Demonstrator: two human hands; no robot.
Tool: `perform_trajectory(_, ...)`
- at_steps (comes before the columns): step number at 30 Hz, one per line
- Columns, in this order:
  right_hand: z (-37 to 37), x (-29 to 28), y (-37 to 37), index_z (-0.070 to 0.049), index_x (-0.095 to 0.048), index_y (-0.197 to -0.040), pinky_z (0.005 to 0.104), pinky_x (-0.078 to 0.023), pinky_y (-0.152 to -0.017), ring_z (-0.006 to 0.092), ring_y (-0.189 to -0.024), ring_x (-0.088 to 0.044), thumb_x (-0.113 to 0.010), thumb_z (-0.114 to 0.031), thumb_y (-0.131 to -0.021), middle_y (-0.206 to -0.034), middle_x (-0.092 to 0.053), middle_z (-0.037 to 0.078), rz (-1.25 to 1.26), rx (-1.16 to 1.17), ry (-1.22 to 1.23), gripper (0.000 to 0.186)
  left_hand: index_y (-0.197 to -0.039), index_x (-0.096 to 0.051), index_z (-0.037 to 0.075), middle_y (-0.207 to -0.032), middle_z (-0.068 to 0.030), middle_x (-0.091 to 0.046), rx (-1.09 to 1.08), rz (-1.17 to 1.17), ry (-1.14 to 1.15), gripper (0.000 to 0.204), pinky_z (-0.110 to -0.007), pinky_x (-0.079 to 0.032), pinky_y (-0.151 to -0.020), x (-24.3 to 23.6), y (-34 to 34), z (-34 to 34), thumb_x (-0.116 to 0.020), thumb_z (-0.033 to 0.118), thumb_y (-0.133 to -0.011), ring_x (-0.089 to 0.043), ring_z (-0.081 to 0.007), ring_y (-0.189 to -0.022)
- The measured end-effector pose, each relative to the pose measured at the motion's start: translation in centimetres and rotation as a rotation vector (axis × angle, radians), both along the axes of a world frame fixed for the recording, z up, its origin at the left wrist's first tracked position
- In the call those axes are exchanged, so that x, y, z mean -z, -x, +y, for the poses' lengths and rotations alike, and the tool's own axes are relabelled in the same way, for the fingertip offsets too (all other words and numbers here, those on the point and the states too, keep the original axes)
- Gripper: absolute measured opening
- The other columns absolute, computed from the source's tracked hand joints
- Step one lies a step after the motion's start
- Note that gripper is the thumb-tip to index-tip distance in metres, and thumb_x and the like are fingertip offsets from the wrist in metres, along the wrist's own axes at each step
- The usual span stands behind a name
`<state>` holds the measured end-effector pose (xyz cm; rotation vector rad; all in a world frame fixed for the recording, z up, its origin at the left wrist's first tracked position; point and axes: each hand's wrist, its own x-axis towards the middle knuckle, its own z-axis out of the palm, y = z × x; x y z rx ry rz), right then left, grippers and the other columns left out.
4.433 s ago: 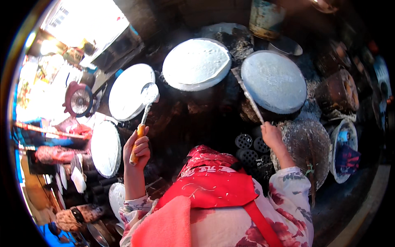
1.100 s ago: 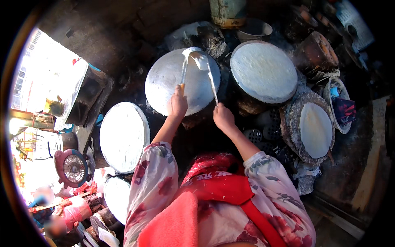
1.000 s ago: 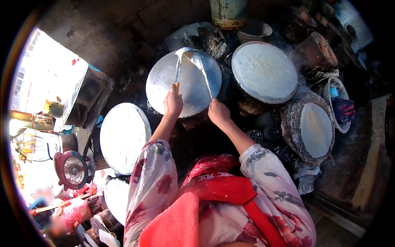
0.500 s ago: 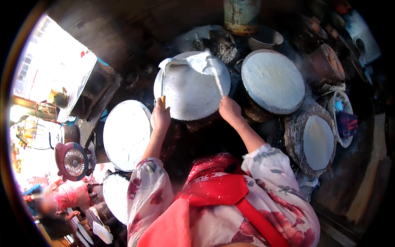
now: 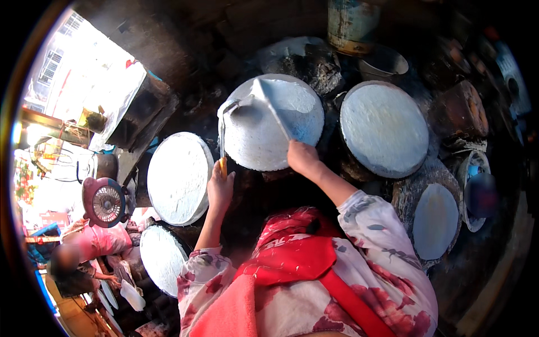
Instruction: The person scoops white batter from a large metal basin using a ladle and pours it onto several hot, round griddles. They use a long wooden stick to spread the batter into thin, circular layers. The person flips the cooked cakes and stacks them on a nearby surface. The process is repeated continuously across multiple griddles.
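My left hand (image 5: pixel 220 188) grips the yellow handle of a thin metal tool (image 5: pixel 222 135), whose far end carries wet white material at the left edge of a round pan top (image 5: pixel 252 149). With fingers closed, my right hand (image 5: pixel 304 158) holds a long, slim, pale stick (image 5: pixel 273 110). It slants up and left across the same round top, its tip near the back edge. A whitish layer (image 5: pixel 297 99) lies on the far right of that surface. A dark shape shows beside the metal tool's end; I cannot tell whether it is a shadow.
White-covered round pan tops stand at the left (image 5: pixel 179 178), lower left (image 5: pixel 163 259) and right (image 5: pixel 384 129). A pale oval sheet (image 5: pixel 435 222) lies on a rough round support. Behind are a bowl (image 5: pixel 384 63) and tall bucket (image 5: pixel 352 25). A small fan (image 5: pixel 106 203) and another person (image 5: pixel 105 240) are left.
The white sheet stretched between both tools is gone from there; a white layer now lies at the far right. The right stick has swung leftward, and the whole view has shifted slightly.
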<state>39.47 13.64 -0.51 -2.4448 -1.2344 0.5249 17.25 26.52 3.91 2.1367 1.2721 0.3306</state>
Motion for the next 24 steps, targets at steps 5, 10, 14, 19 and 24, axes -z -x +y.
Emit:
perform_trajectory(5,-0.2,-1.6,-4.5,0.001,-0.062,-0.088,0.0445,-0.052,-0.073,0.0378,-0.083,-0.065,-0.046,-0.011,-0.081,-0.085,-0.065,0.023,0.015,0.079,0.046,0.021,-0.130,-0.043,0.002,-0.118,-0.0201,-0.058,-0.092,-0.091,0.105,0.054,-0.034,-0.044,-0.090,-0.1,2.5,-1.5,-0.064,0.016,-0.082,-0.057,-0.0298,-0.109)
perform_trajectory(10,1.1,0.0,-4.5,0.001,-0.060,-0.087,0.0432,-0.053,-0.071,0.0365,-0.081,-0.065,-0.049,-0.009,-0.079,-0.082,-0.065,0.023,-0.055,-0.085,0.054,0.017,-0.132,-0.042,0.006,-0.070,0.0007,-0.050,-0.178,-0.264,0.344,0.050,-0.020,-0.040,-0.047,-0.3,3.2,-2.3,-0.060,0.013,-0.086,-0.046,-0.0063,-0.050)
perform_trajectory(14,0.5,-1.1,-3.9,0.000,-0.060,-0.086,0.0448,-0.052,-0.071,0.0366,-0.080,-0.065,-0.049,-0.010,-0.079,-0.082,-0.065,0.024,-0.043,-0.248,0.054,0.016,-0.136,-0.038,0.011,-0.063,0.0039,-0.045,-0.260,-0.472,0.599,0.049,-0.019,-0.030,-0.034,-2.2,3.7,-4.0,-0.054,0.013,-0.090,-0.037,-0.0045,-0.038)
perform_trajectory(19,3.0,0.3,-10.2,-0.002,-0.058,-0.090,0.0481,-0.050,-0.070,0.0382,-0.081,-0.064,-0.046,-0.013,-0.082,-0.083,-0.065,0.022,-0.057,-0.127,-0.023,0.018,-0.131,-0.039,0.007,-0.066,0.0022,-0.045,-0.222,-0.590,0.586,0.039,-0.019,-0.034,-0.039,-3.6,3.0,-5.0,-0.047,0.019,-0.095,-0.040,-0.0054,-0.043)
perform_trajectory(24,0.8,-0.7,-6.6,0.001,-0.059,-0.089,0.0449,-0.051,-0.071,0.0368,-0.084,-0.064,-0.047,-0.008,-0.078,-0.084,-0.065,0.022,-0.057,-0.473,0.090,0.018,-0.127,-0.040,0.009,-0.064,0.0007,-0.043,-0.230,-0.610,0.642,0.034,-0.021,-0.033,-0.036,-3.1,2.8,-4.6,-0.045,0.021,-0.096,-0.040,-0.0073,-0.040)
